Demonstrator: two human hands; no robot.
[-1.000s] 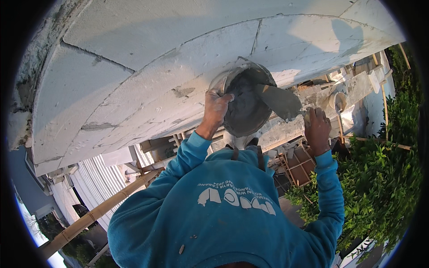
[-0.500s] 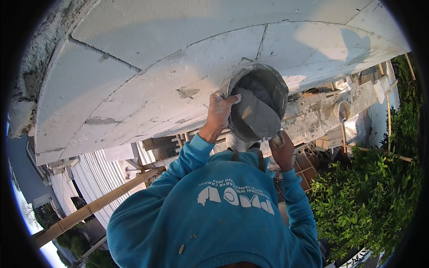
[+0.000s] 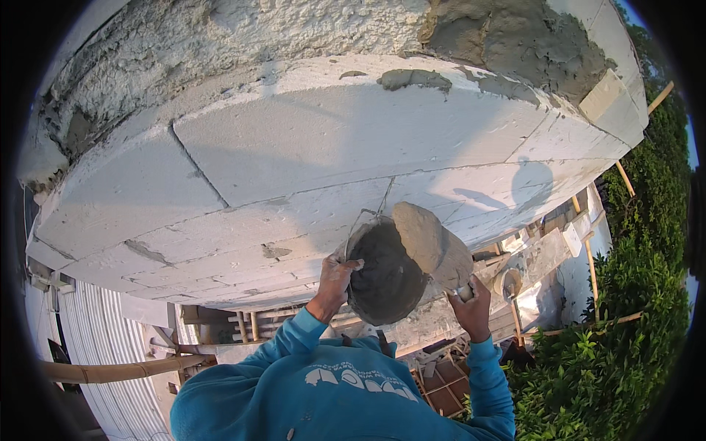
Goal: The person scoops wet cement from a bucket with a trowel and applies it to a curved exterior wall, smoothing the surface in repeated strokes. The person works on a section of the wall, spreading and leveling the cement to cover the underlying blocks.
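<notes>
My left hand [image 3: 336, 285] grips the left rim of a dark bucket [image 3: 376, 321], thumb over the edge. Inside lies wet grey mortar [image 3: 384, 275]. My right hand [image 3: 473, 307] is closed around the handle of a trowel [image 3: 435, 248]. Its broad blade, coated grey-brown, is raised over the bucket's right side and hides part of the rim. The bucket's wire handle rises at its far side, close to a wall of white blocks [image 3: 294, 151].
Fresh mortar [image 3: 515, 44] covers part of the wall top, with a small block piece [image 3: 601, 95] at its right end. Bamboo poles [image 3: 125, 370] and corrugated sheeting [image 3: 99, 331] lie at left. Planks [image 3: 544, 257] and leafy branches [image 3: 573, 389] are at right.
The trowel has come up from inside the bucket to over its right edge. My view has shifted up, so the wall top and its mortar now show. My left hand keeps the rim.
</notes>
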